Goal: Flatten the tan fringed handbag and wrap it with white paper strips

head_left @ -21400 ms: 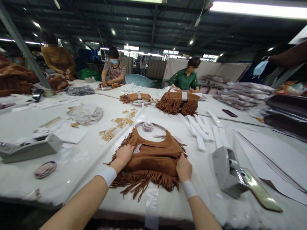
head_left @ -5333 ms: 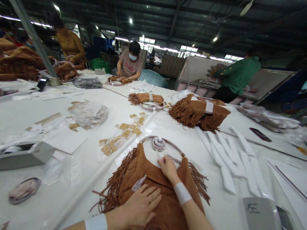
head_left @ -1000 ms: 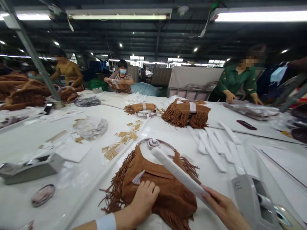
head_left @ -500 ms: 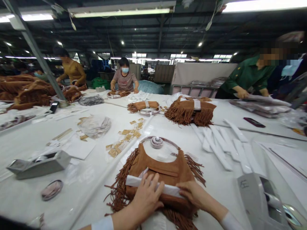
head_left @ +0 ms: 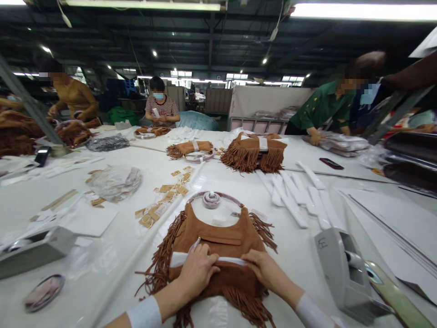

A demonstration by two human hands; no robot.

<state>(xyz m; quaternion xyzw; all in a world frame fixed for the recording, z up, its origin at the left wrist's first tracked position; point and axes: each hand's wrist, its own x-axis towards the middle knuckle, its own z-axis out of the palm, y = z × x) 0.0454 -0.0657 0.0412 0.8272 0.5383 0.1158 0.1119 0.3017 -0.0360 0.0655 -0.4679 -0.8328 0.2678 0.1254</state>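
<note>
A brown suede fringed bag (head_left: 218, 234) lies flat in front of me, its wrapped ring handle (head_left: 211, 199) pointing away. A white paper strip (head_left: 232, 261) lies across the bag's middle. My left hand (head_left: 196, 272) presses on the strip's left part with fingers curled over it. My right hand (head_left: 266, 272) grips the strip's right end at the bag's edge. Fringe (head_left: 246, 305) spills out below both hands.
A grey tape dispenser (head_left: 344, 273) stands right of the bag, another (head_left: 30, 248) at the left. Several white strips (head_left: 297, 193) lie behind it. Tan tags (head_left: 164, 198), folded fringed bags (head_left: 252, 152), a phone (head_left: 330, 163) and three people across the white table (head_left: 297, 255).
My right hand brought a white strip from the right and laid it across the bag. Both hands now hold it down, and the view has dipped slightly.
</note>
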